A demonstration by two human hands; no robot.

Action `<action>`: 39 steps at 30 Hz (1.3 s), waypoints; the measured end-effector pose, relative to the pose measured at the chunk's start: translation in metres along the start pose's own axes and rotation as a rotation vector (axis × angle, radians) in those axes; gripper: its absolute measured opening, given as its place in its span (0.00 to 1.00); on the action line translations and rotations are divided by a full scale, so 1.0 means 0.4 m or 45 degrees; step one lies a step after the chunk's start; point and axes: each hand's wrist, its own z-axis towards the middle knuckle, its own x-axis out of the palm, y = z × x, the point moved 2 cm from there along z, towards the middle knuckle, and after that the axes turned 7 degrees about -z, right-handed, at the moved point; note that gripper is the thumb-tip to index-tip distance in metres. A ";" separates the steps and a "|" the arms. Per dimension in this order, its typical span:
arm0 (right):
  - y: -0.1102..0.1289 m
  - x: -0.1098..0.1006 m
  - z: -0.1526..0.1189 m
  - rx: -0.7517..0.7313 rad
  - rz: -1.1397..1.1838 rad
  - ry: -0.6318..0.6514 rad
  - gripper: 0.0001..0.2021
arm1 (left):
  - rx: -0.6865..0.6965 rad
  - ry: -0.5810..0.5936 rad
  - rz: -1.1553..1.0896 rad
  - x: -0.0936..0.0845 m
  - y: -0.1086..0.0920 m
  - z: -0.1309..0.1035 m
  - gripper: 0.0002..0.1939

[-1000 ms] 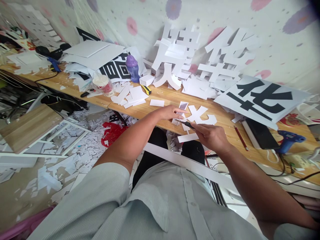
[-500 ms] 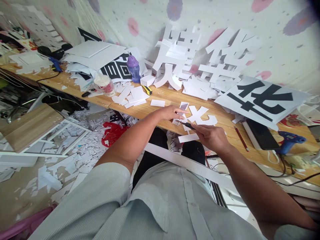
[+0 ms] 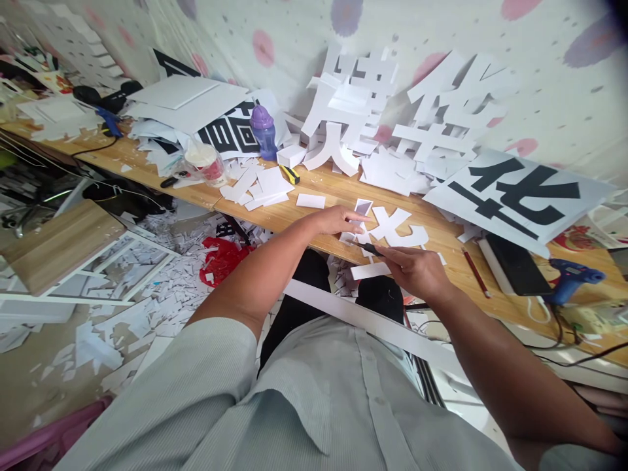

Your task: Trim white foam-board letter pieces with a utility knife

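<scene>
My left hand (image 3: 338, 220) lies at the table's front edge, its fingers reaching over a small white board piece (image 3: 362, 207) and holding it down. Part of that piece is hidden under the fingers. My right hand (image 3: 417, 269) is closed around the dark handle of a craft knife (image 3: 370, 248). The thin tip of the knife points left, close to the white pieces just below my left fingertips. Beside the hands lies a cut-out white character part (image 3: 395, 226). A white strip (image 3: 370, 271) sticks out over the table edge below the knife.
White cut-out characters (image 3: 338, 111) lean on the wall behind. A purple bottle (image 3: 265, 134), a yellow-black cutter (image 3: 290, 174) and scraps lie left. At right are a printed sheet (image 3: 520, 196), red pencil (image 3: 475, 271), black phone-like object (image 3: 517, 265) and blue glue gun (image 3: 574, 278). A long white strip (image 3: 363, 317) crosses my lap.
The knife tip has shifted slightly down, towards me, with my right hand. My left hand stays nearly in place. The view has moved a little.
</scene>
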 end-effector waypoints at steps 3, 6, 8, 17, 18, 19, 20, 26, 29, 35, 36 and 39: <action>-0.009 -0.019 -0.004 -0.017 -0.003 -0.057 0.16 | -0.006 0.006 0.015 -0.002 -0.004 -0.003 0.30; -0.012 -0.029 -0.008 -0.023 -0.051 -0.061 0.16 | -0.004 0.008 0.015 -0.002 -0.008 -0.006 0.30; -0.009 -0.025 -0.011 -0.027 -0.082 -0.053 0.16 | 0.012 0.014 0.009 -0.002 -0.009 -0.006 0.30; -0.002 0.002 -0.006 -0.001 -0.059 -0.025 0.16 | 0.020 0.006 0.006 0.001 -0.002 0.000 0.31; -0.005 -0.001 -0.007 0.002 -0.052 -0.022 0.16 | 0.018 0.005 0.003 0.001 -0.002 0.000 0.30; -0.009 -0.005 -0.008 0.005 -0.047 -0.014 0.16 | 0.012 0.004 0.000 0.001 -0.003 -0.001 0.30; -0.011 -0.007 -0.009 0.007 -0.044 -0.006 0.16 | 0.007 0.002 -0.003 0.001 -0.004 -0.001 0.30; -0.004 0.002 -0.011 0.026 -0.060 0.016 0.16 | -0.017 -0.002 0.015 0.002 -0.010 -0.003 0.30; -0.001 0.007 -0.009 0.023 -0.043 0.027 0.17 | -0.002 -0.005 0.006 0.002 -0.011 -0.003 0.30; -0.022 0.001 -0.019 0.036 -0.032 0.008 0.16 | -0.012 -0.001 -0.019 0.003 -0.008 -0.004 0.30; -0.022 0.002 -0.020 0.039 -0.036 0.006 0.16 | -0.010 -0.002 -0.019 0.003 -0.008 -0.004 0.29; -0.012 0.012 -0.014 0.024 -0.035 0.029 0.17 | -0.016 -0.011 -0.015 0.003 -0.009 -0.004 0.29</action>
